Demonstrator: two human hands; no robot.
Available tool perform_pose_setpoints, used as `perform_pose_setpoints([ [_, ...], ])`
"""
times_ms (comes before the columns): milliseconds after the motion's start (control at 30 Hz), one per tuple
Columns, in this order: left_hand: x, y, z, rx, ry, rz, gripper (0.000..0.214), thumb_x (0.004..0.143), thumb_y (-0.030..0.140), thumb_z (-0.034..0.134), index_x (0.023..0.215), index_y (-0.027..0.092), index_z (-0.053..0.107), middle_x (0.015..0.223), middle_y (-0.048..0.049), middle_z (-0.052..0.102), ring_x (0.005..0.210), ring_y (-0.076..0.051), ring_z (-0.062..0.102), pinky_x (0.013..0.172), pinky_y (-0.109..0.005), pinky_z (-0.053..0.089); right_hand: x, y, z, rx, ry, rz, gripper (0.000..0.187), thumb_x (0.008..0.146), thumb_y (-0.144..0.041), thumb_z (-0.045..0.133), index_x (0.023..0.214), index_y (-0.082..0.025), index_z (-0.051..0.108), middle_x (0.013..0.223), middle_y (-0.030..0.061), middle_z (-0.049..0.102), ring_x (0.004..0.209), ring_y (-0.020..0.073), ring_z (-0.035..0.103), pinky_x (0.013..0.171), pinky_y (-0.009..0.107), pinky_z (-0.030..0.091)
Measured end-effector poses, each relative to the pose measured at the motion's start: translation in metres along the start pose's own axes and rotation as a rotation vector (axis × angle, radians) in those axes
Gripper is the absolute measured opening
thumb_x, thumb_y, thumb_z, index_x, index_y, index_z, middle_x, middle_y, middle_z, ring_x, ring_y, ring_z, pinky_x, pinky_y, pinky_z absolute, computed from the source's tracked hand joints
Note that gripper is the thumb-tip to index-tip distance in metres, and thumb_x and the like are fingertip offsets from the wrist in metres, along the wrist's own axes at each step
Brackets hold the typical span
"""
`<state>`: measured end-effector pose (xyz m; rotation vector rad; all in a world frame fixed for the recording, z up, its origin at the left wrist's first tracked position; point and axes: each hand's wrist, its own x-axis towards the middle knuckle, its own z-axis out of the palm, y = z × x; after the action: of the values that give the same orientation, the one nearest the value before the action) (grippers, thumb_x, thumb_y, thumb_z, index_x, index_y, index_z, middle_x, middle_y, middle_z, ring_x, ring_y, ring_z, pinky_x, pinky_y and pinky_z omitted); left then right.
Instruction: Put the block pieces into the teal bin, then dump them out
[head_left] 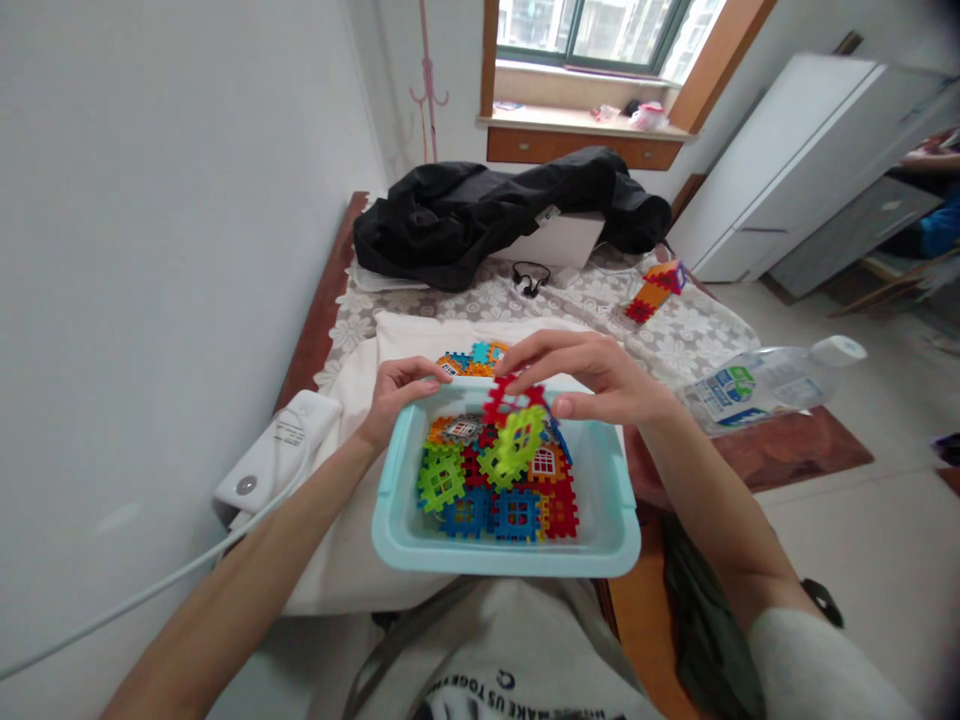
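A light-blue plastic bin (pixel 506 562) sits in front of me, with several interlocking toy blocks inside in green, blue, red and orange. My left hand (pixel 401 395) grips the bin's far left corner, its thumb along the rim. Over the bin, my right hand (pixel 592 375) pinches a red square toy block (pixel 510 402) between fingers and thumb. A lime-green toy block (pixel 520 438), slightly blurred, hangs tilted just below the red one; whether the two are joined I cannot tell. Just beyond the bin lie more blocks (pixel 478 360), orange and blue, partly hidden by the rim and my right hand.
A clear plastic bottle (pixel 765 385) lies at the table's right edge. Farther back are a red-and-orange block build (pixel 657 290), black earphones (pixel 530 280) and a black jacket (pixel 480 215). On the left, a white power device (pixel 281 450) with a cable stands by the wall.
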<state>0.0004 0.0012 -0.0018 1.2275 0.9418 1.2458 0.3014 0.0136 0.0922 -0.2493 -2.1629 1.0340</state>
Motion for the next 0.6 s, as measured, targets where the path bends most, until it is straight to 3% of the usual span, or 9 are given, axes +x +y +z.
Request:
perform_pose_setpoints([
  [67, 0.000, 0.000, 0.000, -0.003, 0.000, 0.004, 0.012, 0.064, 0.027, 0.084, 0.074, 0.020, 0.088, 0.072, -0.0039, 0.080, 0.063, -0.015, 0.064, 0.058, -0.023, 0.047, -0.001, 0.015, -0.003, 0.042, 0.039, -0.009, 0.030, 0.103, -0.048, 0.069, 0.107, -0.023, 0.083, 0.107, 0.0088, 0.079, 0.104, 0.0238, 0.074, 0.098, 0.040, 0.057],
  [167, 0.001, 0.001, 0.000, 0.001, -0.001, 0.021, 0.012, 0.064, 0.026, 0.084, 0.073, 0.019, 0.087, 0.071, -0.0042, 0.080, 0.061, -0.015, 0.063, 0.057, -0.024, 0.047, -0.016, 0.057, -0.010, 0.108, 0.352, -0.006, 0.045, 0.112, -0.048, 0.051, 0.088, -0.025, 0.082, 0.082, 0.0030, 0.077, 0.079, 0.0184, 0.072, 0.080, 0.034, 0.057],
  [233, 0.001, 0.001, 0.001, 0.001, -0.006, 0.024, 0.012, 0.064, 0.026, 0.084, 0.073, 0.019, 0.087, 0.070, -0.0043, 0.080, 0.061, -0.015, 0.062, 0.057, -0.024, 0.047, -0.028, 0.087, -0.010, -0.053, 0.416, 0.142, 0.041, 0.111, -0.045, 0.054, 0.090, -0.024, 0.081, 0.079, 0.0019, 0.076, 0.077, 0.0174, 0.070, 0.079, 0.033, 0.056],
  [300, 0.001, 0.000, 0.000, 0.001, -0.009, 0.023, 0.012, 0.064, 0.026, 0.083, 0.073, 0.019, 0.087, 0.070, -0.0042, 0.079, 0.060, -0.014, 0.062, 0.056, -0.024, 0.046, -0.039, 0.112, -0.004, -0.263, 0.311, 0.275, 0.030, 0.107, -0.046, 0.061, 0.111, -0.024, 0.081, 0.104, 0.0065, 0.080, 0.098, 0.0219, 0.073, 0.092, 0.038, 0.057],
  [367, 0.001, 0.000, 0.000, 0.000, -0.003, 0.020, 0.012, 0.064, 0.026, 0.084, 0.073, 0.019, 0.087, 0.069, -0.0038, 0.079, 0.060, -0.014, 0.062, 0.056, -0.023, 0.046, -0.045, 0.130, 0.006, -0.441, 0.105, 0.329, 0.041, 0.102, -0.047, 0.068, 0.137, -0.025, 0.073, 0.138, 0.0122, 0.073, 0.127, 0.0297, 0.066, 0.109, 0.049, 0.053],
  [433, 0.001, 0.001, 0.000, 0.007, 0.008, 0.016, 0.012, 0.064, 0.027, 0.084, 0.072, 0.019, 0.087, 0.069, -0.0039, 0.079, 0.060, -0.014, 0.063, 0.056, -0.023, 0.045, -0.047, 0.141, 0.015, -0.569, -0.093, 0.346, 0.052, 0.100, -0.045, 0.071, 0.149, -0.027, 0.065, 0.155, 0.0138, 0.062, 0.142, 0.0358, 0.055, 0.118, 0.059, 0.045],
  [500, 0.001, 0.002, -0.001, 0.021, 0.014, 0.016, 0.012, 0.064, 0.028, 0.084, 0.072, 0.019, 0.087, 0.070, -0.0045, 0.079, 0.061, -0.015, 0.063, 0.056, -0.024, 0.046, -0.047, 0.146, 0.021, -0.634, -0.196, 0.341, 0.048, 0.102, -0.042, 0.070, 0.147, -0.026, 0.066, 0.153, 0.0139, 0.064, 0.141, 0.0369, 0.054, 0.118, 0.061, 0.044],
  [600, 0.000, 0.003, 0.000, 0.030, 0.013, 0.013, 0.012, 0.064, 0.028, 0.084, 0.071, 0.019, 0.087, 0.071, -0.0048, 0.080, 0.062, -0.016, 0.064, 0.057, -0.024, 0.046, -0.048, 0.146, 0.023, -0.634, -0.184, 0.290, 0.032, 0.106, -0.041, 0.065, 0.132, -0.024, 0.072, 0.134, 0.0129, 0.072, 0.128, 0.0321, 0.061, 0.113, 0.053, 0.049],
])
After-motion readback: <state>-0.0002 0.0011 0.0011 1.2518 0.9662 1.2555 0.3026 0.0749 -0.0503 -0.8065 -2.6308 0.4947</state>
